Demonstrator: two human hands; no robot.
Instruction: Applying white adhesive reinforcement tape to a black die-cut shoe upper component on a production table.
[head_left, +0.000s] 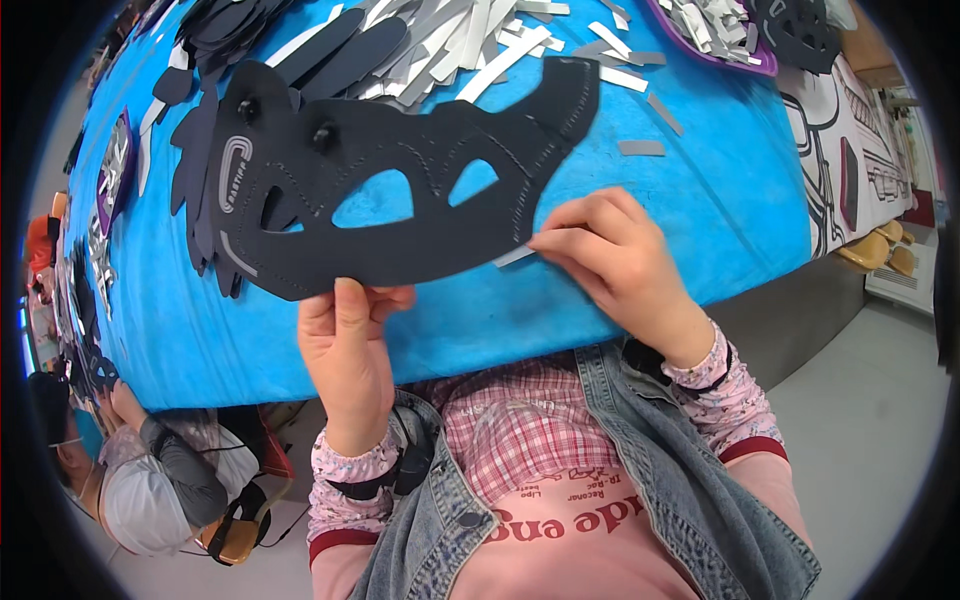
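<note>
A flat black shoe upper point(290, 240) is held up over the blue-covered table. It has large cutouts, stitched lines, a light grey printed mark and two round black knobs near its upper left. My left hand point(350, 340) is closed on its lower edge, thumb in front and the other fingers partly hidden behind. At the upper's right end, my right hand point(615, 260) pinches a narrow pale grey strip point(515, 257) against or right beside the lower right edge. Whether the strip is stuck to the upper, I cannot tell.
More black uppers point(215, 30) lie stacked behind at the left. Loose white and grey strips point(470, 50) are heaped at the back, and a purple tray point(770, 65) holds others. A co-worker point(150, 490) sits at the lower left beside the blue table cover point(720, 230).
</note>
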